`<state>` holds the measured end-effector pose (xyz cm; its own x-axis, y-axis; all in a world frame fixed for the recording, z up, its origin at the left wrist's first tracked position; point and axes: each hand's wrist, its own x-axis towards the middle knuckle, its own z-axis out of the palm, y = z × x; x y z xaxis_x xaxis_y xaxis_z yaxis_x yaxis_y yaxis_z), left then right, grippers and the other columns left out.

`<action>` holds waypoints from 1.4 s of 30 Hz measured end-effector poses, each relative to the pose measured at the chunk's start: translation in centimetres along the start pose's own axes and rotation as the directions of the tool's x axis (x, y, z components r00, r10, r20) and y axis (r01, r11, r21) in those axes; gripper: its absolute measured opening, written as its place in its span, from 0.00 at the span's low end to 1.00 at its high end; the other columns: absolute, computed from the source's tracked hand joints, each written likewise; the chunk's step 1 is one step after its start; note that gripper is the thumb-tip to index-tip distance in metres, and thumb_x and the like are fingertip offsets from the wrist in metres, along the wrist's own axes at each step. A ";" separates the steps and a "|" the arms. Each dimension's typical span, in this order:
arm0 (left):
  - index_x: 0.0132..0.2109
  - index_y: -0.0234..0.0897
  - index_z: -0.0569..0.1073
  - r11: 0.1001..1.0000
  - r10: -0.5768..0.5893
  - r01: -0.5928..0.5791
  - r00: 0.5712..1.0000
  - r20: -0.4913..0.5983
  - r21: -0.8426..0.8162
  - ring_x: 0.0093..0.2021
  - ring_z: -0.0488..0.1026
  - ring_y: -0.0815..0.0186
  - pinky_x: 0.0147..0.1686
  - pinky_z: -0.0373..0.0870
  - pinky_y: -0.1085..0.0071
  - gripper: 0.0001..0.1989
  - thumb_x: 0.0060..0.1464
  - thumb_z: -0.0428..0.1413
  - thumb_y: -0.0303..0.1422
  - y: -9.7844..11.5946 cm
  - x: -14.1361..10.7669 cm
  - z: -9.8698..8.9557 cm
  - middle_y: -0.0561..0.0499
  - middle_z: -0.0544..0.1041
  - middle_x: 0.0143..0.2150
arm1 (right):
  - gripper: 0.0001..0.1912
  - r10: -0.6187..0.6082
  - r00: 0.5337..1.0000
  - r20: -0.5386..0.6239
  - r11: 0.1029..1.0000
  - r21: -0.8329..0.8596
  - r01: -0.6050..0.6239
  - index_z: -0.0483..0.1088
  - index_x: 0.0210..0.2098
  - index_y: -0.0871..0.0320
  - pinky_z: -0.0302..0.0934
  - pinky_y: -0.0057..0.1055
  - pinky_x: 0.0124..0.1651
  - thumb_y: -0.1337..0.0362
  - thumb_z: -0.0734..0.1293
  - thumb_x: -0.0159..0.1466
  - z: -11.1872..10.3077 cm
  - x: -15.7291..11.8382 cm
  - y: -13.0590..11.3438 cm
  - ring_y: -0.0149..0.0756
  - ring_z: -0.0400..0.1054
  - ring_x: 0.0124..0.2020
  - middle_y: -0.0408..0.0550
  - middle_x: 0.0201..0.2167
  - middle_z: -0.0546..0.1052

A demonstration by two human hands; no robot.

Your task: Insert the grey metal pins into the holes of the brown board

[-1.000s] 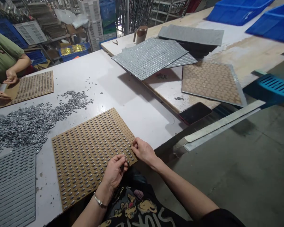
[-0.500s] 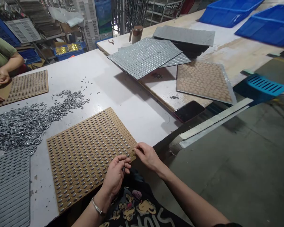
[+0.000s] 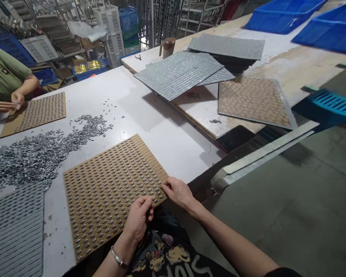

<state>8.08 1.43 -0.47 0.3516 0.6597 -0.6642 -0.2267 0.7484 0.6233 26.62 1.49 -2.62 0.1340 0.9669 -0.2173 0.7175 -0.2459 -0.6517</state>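
A brown ridged board point(image 3: 150, 157) lies at the table's front edge, with rows of small silver oval pieces point(image 3: 109, 192) set on it. Its right-hand strip is bare ridges. My right hand point(image 3: 179, 193) is at the board's right edge, thumb and fingers pinched together and touching the surface. Whatever lies between those fingertips is hidden. Over the near edge, close to the last pieces, my left hand point(image 3: 138, 218) is closed, its thumb pressed to the curled fingers. Its contents cannot be made out. A loose pile of the same silver pieces point(image 3: 43, 154) spreads beyond the board's left side.
A grey ridged panel point(image 3: 15, 238) lies at lower left. Across the table, a co-worker's hands point(image 3: 15, 102) are over a similar board point(image 3: 47, 109). Silver sheets point(image 3: 181, 73), a patterned panel point(image 3: 250, 100), a phone point(image 3: 235, 138) and blue bins point(image 3: 282, 17) are on the right.
My left fingers have drawn closed, with the thumb against them. My right hand has shifted slightly along the board's right edge. The co-worker's hands have come together. The view has shifted slightly.
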 end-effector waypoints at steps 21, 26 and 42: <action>0.32 0.32 0.69 0.995 -0.080 0.086 0.992 0.099 -0.055 0.20 0.62 0.78 0.17 0.54 0.80 0.20 0.44 0.66 0.42 -2.3 -0.1 1.9 0.54 0.70 0.25 | 0.11 -0.120 0.993 0.011 0.842 0.531 0.096 0.70 0.34 0.58 0.63 0.27 0.35 0.57 0.64 0.64 0.4 -5.6 -0.4 0.32 0.67 0.30 0.44 0.29 0.74; 0.33 0.33 0.69 0.996 -0.053 0.047 0.995 0.088 0.077 0.20 0.62 0.77 0.16 0.52 0.79 0.19 0.46 0.64 0.44 -3.0 0.2 1.8 0.54 0.70 0.25 | 0.09 -0.113 0.989 0.097 0.866 0.498 0.050 0.70 0.31 0.58 0.61 0.25 0.32 0.60 0.64 0.62 -0.7 -5.3 0.2 0.31 0.66 0.28 0.43 0.27 0.74; 0.34 0.35 0.67 0.996 -0.046 0.040 0.996 0.073 0.078 0.15 0.59 0.77 0.13 0.48 0.79 0.18 0.49 0.62 0.44 -2.4 -0.5 0.4 0.54 0.72 0.24 | 0.03 0.009 0.998 -0.061 0.997 0.078 -0.004 0.69 0.31 0.56 0.58 0.28 0.32 0.67 0.63 0.59 0.8 -1.2 1.4 0.33 0.67 0.28 0.43 0.26 0.74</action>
<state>8.78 -0.71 -1.53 0.4272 0.6181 -0.6599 -0.1407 0.7664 0.6268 26.96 -0.08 -3.85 0.1821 0.9670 -0.1782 0.6615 -0.2546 -0.7054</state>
